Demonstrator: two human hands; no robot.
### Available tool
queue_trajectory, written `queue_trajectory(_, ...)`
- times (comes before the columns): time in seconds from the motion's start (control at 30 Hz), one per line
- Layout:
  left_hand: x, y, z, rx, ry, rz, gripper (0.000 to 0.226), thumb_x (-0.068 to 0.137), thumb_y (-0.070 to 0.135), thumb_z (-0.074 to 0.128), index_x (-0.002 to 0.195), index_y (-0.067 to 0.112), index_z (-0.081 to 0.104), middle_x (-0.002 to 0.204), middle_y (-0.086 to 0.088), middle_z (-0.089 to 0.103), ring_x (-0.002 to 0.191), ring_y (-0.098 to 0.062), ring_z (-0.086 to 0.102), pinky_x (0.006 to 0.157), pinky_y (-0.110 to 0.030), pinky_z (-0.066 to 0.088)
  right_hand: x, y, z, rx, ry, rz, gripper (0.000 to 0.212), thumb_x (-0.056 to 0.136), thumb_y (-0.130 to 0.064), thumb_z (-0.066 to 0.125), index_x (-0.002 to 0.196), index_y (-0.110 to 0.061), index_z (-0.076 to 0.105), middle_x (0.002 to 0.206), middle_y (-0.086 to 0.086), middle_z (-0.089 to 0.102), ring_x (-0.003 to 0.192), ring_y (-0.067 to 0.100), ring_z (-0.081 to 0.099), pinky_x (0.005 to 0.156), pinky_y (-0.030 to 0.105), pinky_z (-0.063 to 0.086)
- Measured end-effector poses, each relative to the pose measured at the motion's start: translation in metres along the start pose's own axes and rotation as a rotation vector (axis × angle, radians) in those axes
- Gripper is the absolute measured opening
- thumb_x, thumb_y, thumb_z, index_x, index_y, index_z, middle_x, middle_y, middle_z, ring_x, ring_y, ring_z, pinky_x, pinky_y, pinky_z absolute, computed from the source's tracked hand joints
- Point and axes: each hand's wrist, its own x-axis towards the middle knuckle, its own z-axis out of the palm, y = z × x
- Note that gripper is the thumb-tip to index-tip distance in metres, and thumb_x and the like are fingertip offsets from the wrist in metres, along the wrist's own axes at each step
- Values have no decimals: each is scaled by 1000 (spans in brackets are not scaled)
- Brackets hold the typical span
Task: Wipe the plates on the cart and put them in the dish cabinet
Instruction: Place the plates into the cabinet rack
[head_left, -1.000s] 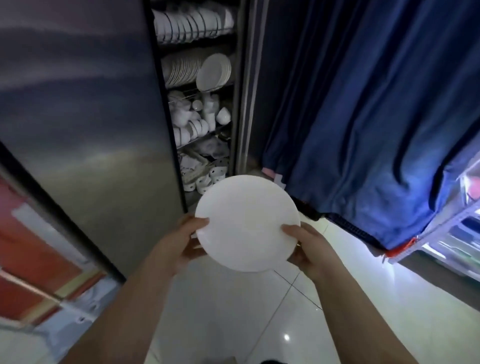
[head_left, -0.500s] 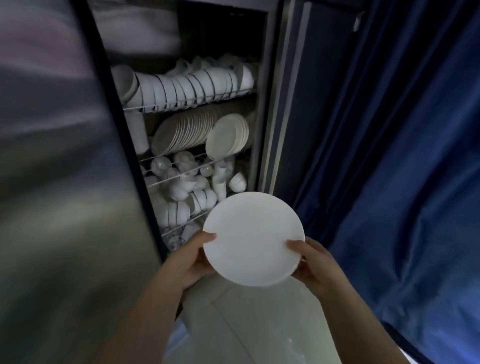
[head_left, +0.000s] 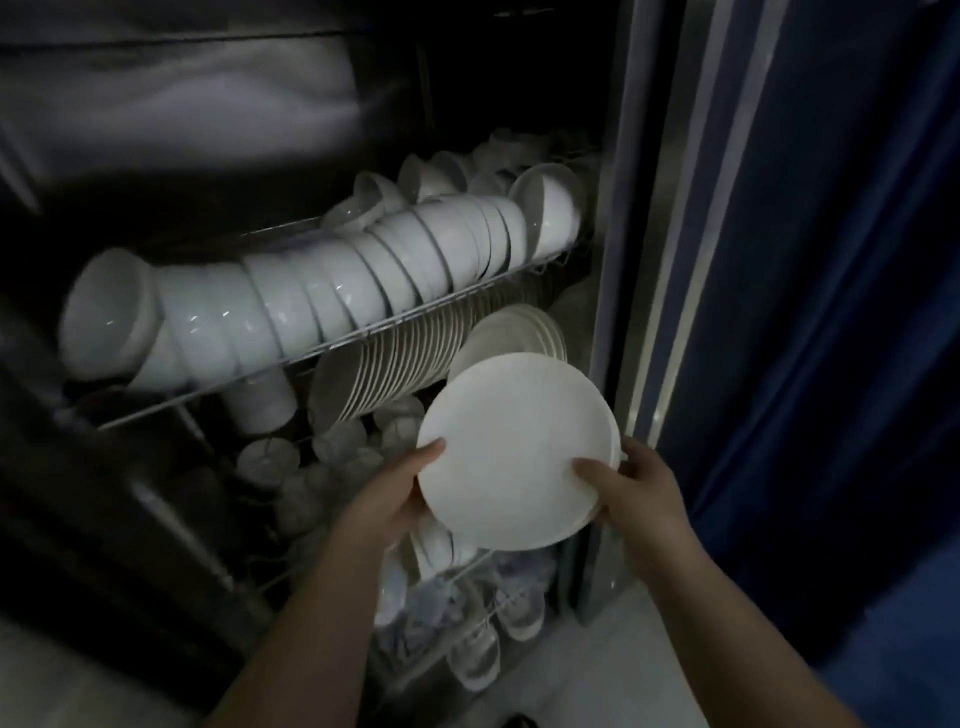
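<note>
Both hands hold a round white plate (head_left: 511, 449) by its edges in front of the open dish cabinet (head_left: 610, 312). My left hand (head_left: 397, 491) grips the plate's left rim, thumb on its face. My right hand (head_left: 631, 488) grips the lower right rim, thumb on top. The plate is tilted and sits just below a short stack of white plates (head_left: 511, 332) leaning on the second rack. To the left of that stack stands a long row of upright plates (head_left: 400, 358).
A row of white bowls (head_left: 332, 291) fills the upper wire rack. Cups and small dishes (head_left: 332, 457) crowd the lower racks. The steel cabinet door (head_left: 156, 130) stands open at left. A blue curtain (head_left: 841, 312) hangs at right. Pale floor tiles (head_left: 597, 675) show below.
I have moved closer to the cabinet and the plate has gone up and forward, from in front of the lower racks to just under the leaning plate stack. Both hands keep their grip.
</note>
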Motion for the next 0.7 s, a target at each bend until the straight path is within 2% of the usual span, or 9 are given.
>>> queue_trajectory(0.1, 57, 21, 1, 0, 12, -47, 26, 97, 29, 53, 119, 16, 60, 105, -7, 73, 100, -28, 65, 80, -45, 53, 52, -3, 25, -148, 0, -148, 44, 78, -18, 78, 117, -28, 59, 107, -9, 67, 92, 9, 66, 75, 35, 59)
queue_trajectory(0.17, 92, 28, -4, -13, 27, -99, 30, 100, 31, 45, 119, 12, 58, 100, -9, 73, 98, -29, 64, 84, -48, 48, 83, -4, 45, -271, -20, -208, 46, 74, -31, 78, 116, -28, 59, 111, -8, 65, 97, 8, 65, 79, 37, 59)
queue_trajectory(0.23, 121, 35, -10, -4, 45, -165, 37, 102, 35, 40, 119, 6, 56, 109, -14, 70, 106, -34, 60, 90, -49, 45, 109, -4, 62, -372, -29, -216, 71, 69, -47, 76, 131, -22, 53, 125, -3, 59, 109, 12, 60, 89, 40, 55)
queue_trajectory(0.3, 145, 40, -18, 38, 78, -191, 42, 102, 34, 39, 124, 1, 53, 127, -19, 60, 115, -36, 56, 94, -48, 44, 127, -5, 75, -436, -29, -216, 81, 73, -40, 78, 142, -17, 43, 133, -1, 49, 117, 15, 53, 97, 36, 49)
queue_trajectory(0.37, 164, 43, -23, 50, 89, -183, 41, 103, 27, 39, 129, -2, 49, 134, -18, 55, 117, -34, 55, 92, -44, 45, 141, -3, 85, -484, -34, -248, 79, 79, -30, 78, 145, -13, 38, 134, 2, 44, 116, 15, 49, 94, 31, 45)
queue_trajectory(0.5, 193, 48, -30, 81, 108, -196, 26, 104, 19, 39, 119, 5, 55, 131, -17, 56, 110, -32, 58, 85, -39, 54, 163, -1, 97, -552, -59, -304, 73, 80, -27, 77, 142, -14, 40, 132, 5, 44, 109, 22, 54, 85, 29, 45)
queue_trajectory(0.6, 206, 56, -35, 104, 122, -228, 33, 103, 22, 39, 127, 3, 52, 133, -20, 57, 120, -33, 54, 108, -45, 39, 176, 0, 105, -559, -53, -311, 72, 80, -30, 76, 141, -16, 40, 130, 4, 45, 108, 20, 54, 83, 30, 48)
queue_trajectory(0.7, 214, 58, -38, 134, 126, -225, 36, 103, 14, 38, 134, -1, 47, 131, -19, 58, 121, -31, 53, 110, -38, 37, 179, 1, 109, -633, -37, -352, 73, 80, -32, 76, 141, -17, 39, 131, 3, 43, 107, 18, 54, 79, 26, 45)
